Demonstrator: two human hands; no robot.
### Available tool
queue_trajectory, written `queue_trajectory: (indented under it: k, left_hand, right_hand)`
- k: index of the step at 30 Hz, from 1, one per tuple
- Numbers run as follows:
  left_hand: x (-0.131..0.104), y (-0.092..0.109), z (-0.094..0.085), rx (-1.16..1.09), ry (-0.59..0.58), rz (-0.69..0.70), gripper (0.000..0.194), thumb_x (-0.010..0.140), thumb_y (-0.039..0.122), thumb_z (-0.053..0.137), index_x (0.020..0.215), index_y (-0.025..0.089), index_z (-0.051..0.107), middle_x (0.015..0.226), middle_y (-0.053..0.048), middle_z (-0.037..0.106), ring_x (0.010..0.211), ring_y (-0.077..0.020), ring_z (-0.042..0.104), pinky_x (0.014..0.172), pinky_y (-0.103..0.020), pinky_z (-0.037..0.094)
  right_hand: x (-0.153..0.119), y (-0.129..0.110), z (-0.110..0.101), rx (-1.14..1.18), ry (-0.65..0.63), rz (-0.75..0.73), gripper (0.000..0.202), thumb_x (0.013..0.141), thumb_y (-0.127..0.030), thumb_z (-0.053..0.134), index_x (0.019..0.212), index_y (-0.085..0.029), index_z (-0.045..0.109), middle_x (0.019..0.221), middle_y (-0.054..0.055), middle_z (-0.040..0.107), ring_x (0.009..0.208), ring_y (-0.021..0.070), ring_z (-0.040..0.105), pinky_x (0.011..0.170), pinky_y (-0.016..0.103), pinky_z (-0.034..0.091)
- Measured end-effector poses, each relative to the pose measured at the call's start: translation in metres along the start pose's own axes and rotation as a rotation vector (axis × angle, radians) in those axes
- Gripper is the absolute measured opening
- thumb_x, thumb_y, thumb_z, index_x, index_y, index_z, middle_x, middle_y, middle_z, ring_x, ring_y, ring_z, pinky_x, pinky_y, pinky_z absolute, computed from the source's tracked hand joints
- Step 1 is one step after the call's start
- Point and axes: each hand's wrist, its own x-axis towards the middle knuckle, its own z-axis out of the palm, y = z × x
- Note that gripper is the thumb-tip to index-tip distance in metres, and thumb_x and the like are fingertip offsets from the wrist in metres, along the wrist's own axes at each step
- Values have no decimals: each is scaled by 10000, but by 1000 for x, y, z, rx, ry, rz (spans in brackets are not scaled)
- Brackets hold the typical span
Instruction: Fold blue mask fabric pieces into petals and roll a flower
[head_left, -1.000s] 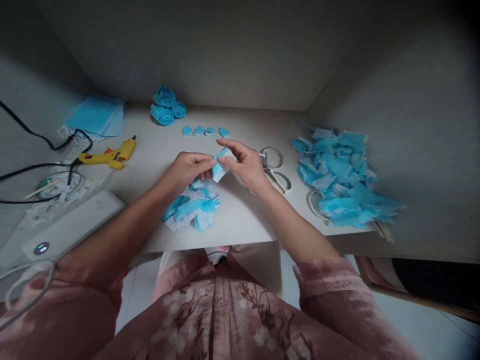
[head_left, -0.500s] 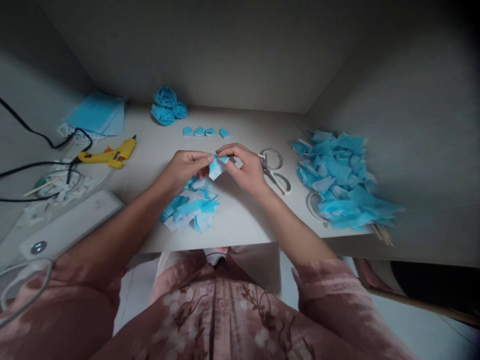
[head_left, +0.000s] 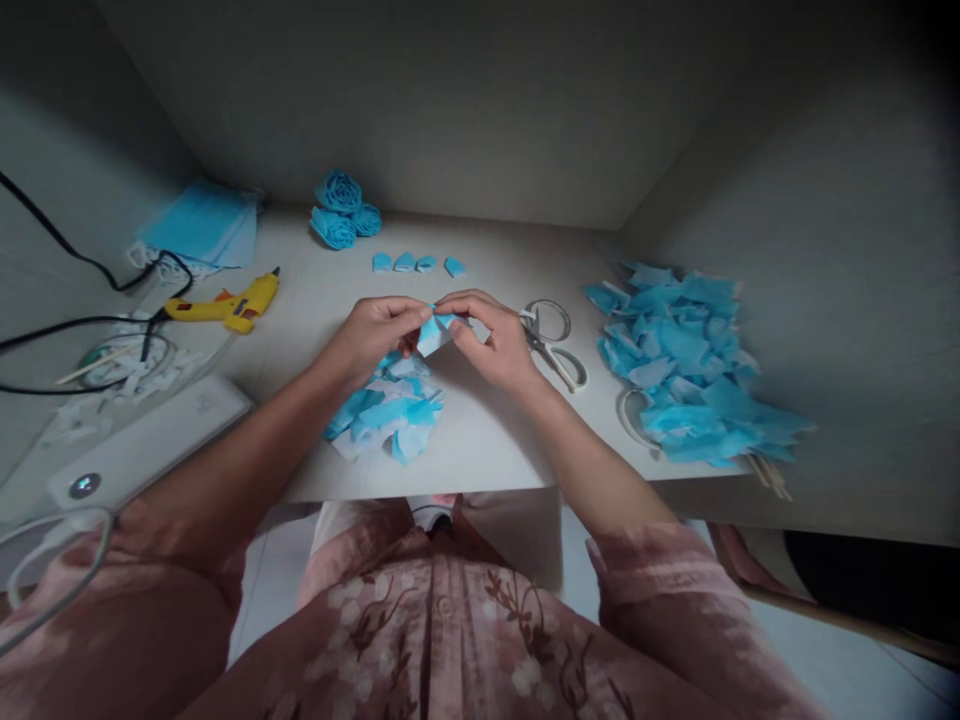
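A small blue-and-white piece of fabric (head_left: 435,335) is pinched between both hands over the middle of the table. My left hand (head_left: 381,335) grips its upper left part with thumb and fingers. On its right side, the fingers and thumb of my right hand (head_left: 491,340) are closed. Below my left hand lies a small heap of blue and white scraps (head_left: 397,415). Several small folded blue pieces (head_left: 405,262) form a row behind the hands. White-handled scissors (head_left: 555,350) rest just right of my right hand.
Three blue fabric roses (head_left: 337,210) stand at the back. On the left are stacked blue masks (head_left: 201,225), a yellow glue gun (head_left: 240,305), black cables and a white power bank (head_left: 154,440). A large pile of blue pieces (head_left: 682,350) covers the right, beside thin sticks (head_left: 771,475).
The held piece has changed shape slightly between the fingers, its lower part now spread wider to the right. The table items appear shifted slightly to the right in view.
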Motion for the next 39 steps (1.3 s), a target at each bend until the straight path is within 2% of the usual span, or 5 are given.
queue_trajectory:
  k: [5,14,19,25,39]
  left_hand:
    - [0,2,2,-38,21,15,214,766,324,751,674,145,679,532,21,541,472,-90,503,475,-218,418]
    - [0,-1,2,-15,-3,18,225,741,361,756,700,149,694,540,21,568,475,-90,497,472,-218,397]
    - [-1,2,4,74,66,48,192,738,339,735,702,155,695,537,36,556,476,-81,468,477,-213,369]
    - [-1,1,5,65,114,104,228,750,375,746,744,149,715,542,34,558,497,-90,477,505,-224,393]
    - [-2,1,8,138,174,129,231,742,380,696,744,151,726,560,29,534,531,-94,459,508,-234,344]
  right_hand:
    - [0,-4,-2,66,-5,38,275,1010,-426,559,1032,-220,740,1113,76,773,1083,216,709,1012,407,535]
    - [-1,4,8,123,42,123,214,951,-410,642,1020,-213,690,1030,44,762,956,175,714,919,347,563]
    - [-2,7,10,195,14,217,413,913,-504,675,1219,-237,606,1059,46,756,984,189,711,947,373,561]
    - [-1,11,7,307,-23,342,634,884,-655,672,1360,-253,555,967,35,730,875,194,692,847,361,581]
    - [-2,13,9,326,-105,321,697,900,-598,683,1465,-226,512,978,43,748,855,187,691,847,355,594]
